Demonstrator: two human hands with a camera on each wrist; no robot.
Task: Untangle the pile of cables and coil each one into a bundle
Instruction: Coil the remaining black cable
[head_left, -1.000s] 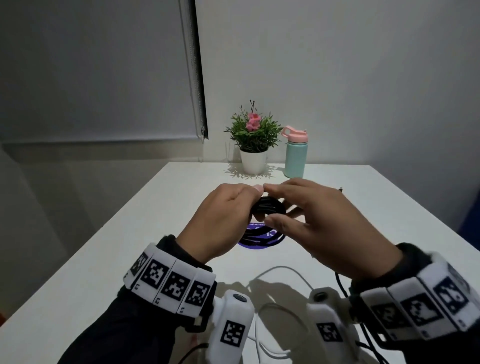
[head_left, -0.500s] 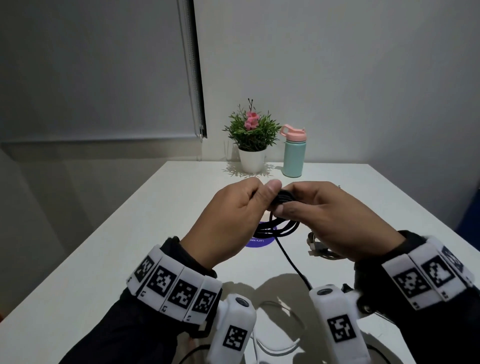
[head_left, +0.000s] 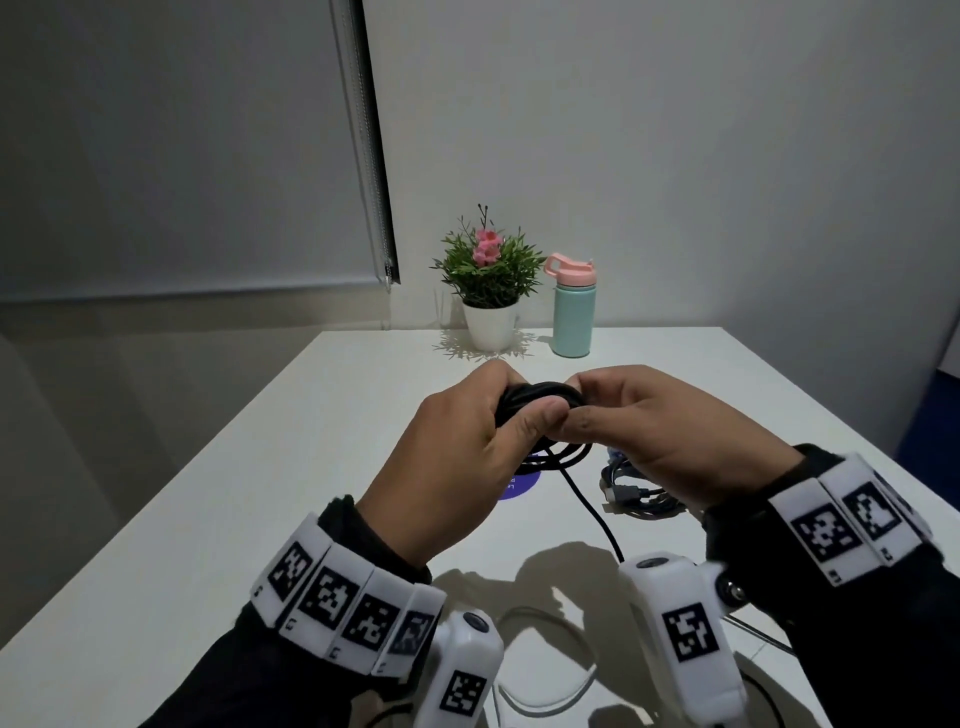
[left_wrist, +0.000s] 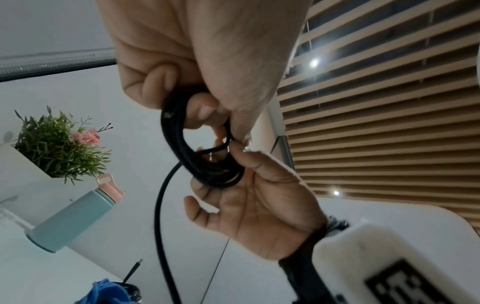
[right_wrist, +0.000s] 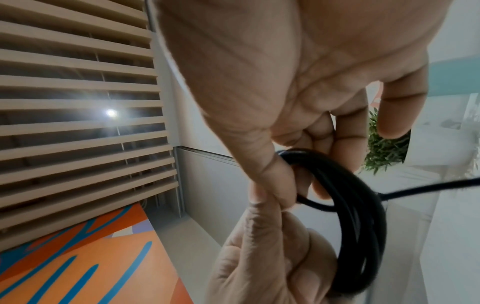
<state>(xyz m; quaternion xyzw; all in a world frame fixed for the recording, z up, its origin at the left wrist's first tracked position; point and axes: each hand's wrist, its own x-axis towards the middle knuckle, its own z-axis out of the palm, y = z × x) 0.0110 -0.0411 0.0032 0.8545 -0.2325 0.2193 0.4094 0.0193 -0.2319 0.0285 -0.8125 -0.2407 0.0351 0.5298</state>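
Left hand (head_left: 462, 457): fingers curled round the 9 o'clock side of the black cable coil (head_left: 540, 397), thumb pressed over the near rim. Right hand (head_left: 670, 436): thumb and forefinger pinch the 3 o'clock side; its other fingers hang loosely bent, seen from the left wrist. Coil held in the air above the white table (head_left: 234, 499), at about table centre. One loose tail (head_left: 587, 499) drops from the coil toward 6 o'clock.

Judgement: cable looks light, limp yet springy, with a smooth jacket; loops would likely fan open if the pinch slackens. Best hold is across all strands at once, on opposite sides.

A second cable bundle (head_left: 636, 493) lies at 4 o'clock beneath the right hand. Potted plant (head_left: 488, 280) and teal bottle (head_left: 571, 312) stand at 12 o'clock.
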